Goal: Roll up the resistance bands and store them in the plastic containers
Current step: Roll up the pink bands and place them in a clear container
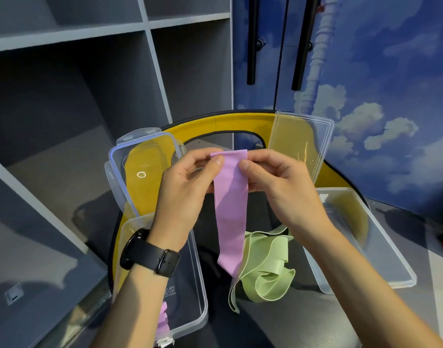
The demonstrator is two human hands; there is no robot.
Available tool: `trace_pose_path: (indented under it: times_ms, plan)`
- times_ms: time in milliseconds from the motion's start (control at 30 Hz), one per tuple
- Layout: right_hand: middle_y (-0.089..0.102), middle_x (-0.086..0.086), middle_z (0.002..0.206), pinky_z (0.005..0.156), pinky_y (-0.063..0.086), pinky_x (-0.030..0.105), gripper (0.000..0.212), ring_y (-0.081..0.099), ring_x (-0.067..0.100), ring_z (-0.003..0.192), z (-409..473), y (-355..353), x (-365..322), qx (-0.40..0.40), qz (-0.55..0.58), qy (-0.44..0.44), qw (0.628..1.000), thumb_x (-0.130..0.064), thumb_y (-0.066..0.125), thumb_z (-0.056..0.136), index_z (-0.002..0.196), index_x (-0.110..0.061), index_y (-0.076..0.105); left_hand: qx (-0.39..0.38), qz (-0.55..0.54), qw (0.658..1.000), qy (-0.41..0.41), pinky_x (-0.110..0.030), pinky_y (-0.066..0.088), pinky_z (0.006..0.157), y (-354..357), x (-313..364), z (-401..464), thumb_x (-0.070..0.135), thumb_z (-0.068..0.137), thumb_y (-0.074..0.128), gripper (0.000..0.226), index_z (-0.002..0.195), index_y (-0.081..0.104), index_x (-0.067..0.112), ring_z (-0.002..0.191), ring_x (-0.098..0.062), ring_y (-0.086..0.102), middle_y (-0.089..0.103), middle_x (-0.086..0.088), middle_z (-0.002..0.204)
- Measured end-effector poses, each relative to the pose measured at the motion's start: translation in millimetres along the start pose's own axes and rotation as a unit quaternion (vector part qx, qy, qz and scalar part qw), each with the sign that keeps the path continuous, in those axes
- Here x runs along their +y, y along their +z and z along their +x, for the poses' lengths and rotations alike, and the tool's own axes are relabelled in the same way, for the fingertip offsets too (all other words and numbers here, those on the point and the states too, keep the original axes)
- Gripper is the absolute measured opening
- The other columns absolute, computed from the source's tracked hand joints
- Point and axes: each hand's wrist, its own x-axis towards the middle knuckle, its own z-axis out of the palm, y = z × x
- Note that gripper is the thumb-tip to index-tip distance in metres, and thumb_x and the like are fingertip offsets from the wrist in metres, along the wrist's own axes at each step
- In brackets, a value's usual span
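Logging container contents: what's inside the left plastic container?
Inside the left container: a bit of purple band near its front corner; the left forearm covers part of the interior, so the rest can't be seen.

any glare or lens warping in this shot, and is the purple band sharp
Head view: a bright ring of glare sits on the left lid; shelf edges bow from wide-angle distortion; the purple band, pinched by the left hand and right hand, looks sharp.

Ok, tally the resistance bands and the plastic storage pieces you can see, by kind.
Purple stretchy resistance bands: 2, one held, one in the left box
Green stretchy resistance band: 1
Clear plastic boxes: 2
Clear plastic lids: 2
Total: 7
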Motion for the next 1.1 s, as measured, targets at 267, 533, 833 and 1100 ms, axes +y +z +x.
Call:
trace_pose_path:
  times_ms: [267,533,833,1100]
  plan:
    - [0.075,-0.006,0.077,0.065,0.055,0.021,0.011,0.067,0.004,0.069,0,-3,12,-0.005,-0.004,0.047,0.999,-0.010,0.062,0.093,0.096,-0.013,0.072,-0.002,0.011,1.000,-0.029,-0.023,0.054,0.066,2,-11,-2,0.010,0.092,0.061,0.019,0.095,0.069,0.027,0.082,-0.009,0.068,0.073,0.003,0.089]
    - [0.075,0.002,0.089,0.072,0.058,0.026,0.013,0.069,0.010,0.079,-1,-7,15,-0.010,0.006,0.068,0.998,-0.020,0.064,0.092,0.098,-0.014,0.074,-0.018,0.024,0.999,-0.036,-0.021,0.054,0.065,0,-15,-3,0.010,0.091,0.061,0.017,0.093,0.070,0.025,0.085,-0.012,0.068,0.074,0.001,0.090]
    - [0.076,0.003,0.086,0.072,0.058,0.026,0.011,0.069,0.010,0.076,-1,-7,16,-0.012,0.013,0.094,0.995,-0.019,0.065,0.092,0.092,-0.013,0.074,-0.042,0.087,0.995,-0.002,-0.016,0.050,0.071,-1,-21,-2,0.010,0.092,0.060,0.018,0.103,0.069,0.020,0.089,-0.003,0.066,0.071,0.013,0.092]
    - [0.075,0.003,0.082,0.069,0.057,0.026,0.008,0.069,0.011,0.075,-2,-8,18,0.000,0.012,0.089,0.996,-0.013,0.065,0.092,0.091,-0.015,0.073,-0.072,0.032,0.996,-0.049,-0.026,0.054,0.083,-4,-19,-5,0.011,0.094,0.056,0.026,0.109,0.066,0.029,0.099,-0.011,0.068,0.074,0.005,0.103]
